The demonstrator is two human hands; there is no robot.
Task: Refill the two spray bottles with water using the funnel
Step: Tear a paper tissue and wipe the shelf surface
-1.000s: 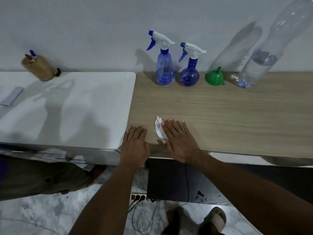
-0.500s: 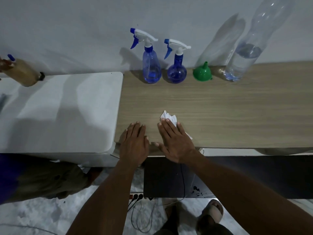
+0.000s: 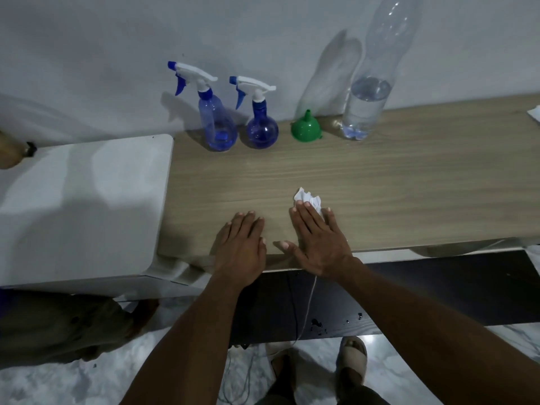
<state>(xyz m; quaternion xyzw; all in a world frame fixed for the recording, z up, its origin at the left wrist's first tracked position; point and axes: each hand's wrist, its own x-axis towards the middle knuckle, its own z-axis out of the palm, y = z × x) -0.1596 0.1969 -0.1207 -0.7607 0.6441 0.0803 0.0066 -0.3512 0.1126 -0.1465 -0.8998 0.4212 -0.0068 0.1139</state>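
left grip (image 3: 241, 247) and right grip (image 3: 318, 244) lie flat, released, funnel (image 3: 306, 127) well beyond them

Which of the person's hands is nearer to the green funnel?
Right. The right hand lies flat on a crumpled tissue, almost straight out from the green funnel toward the person. The left hand lies flat farther left, more distant from it.
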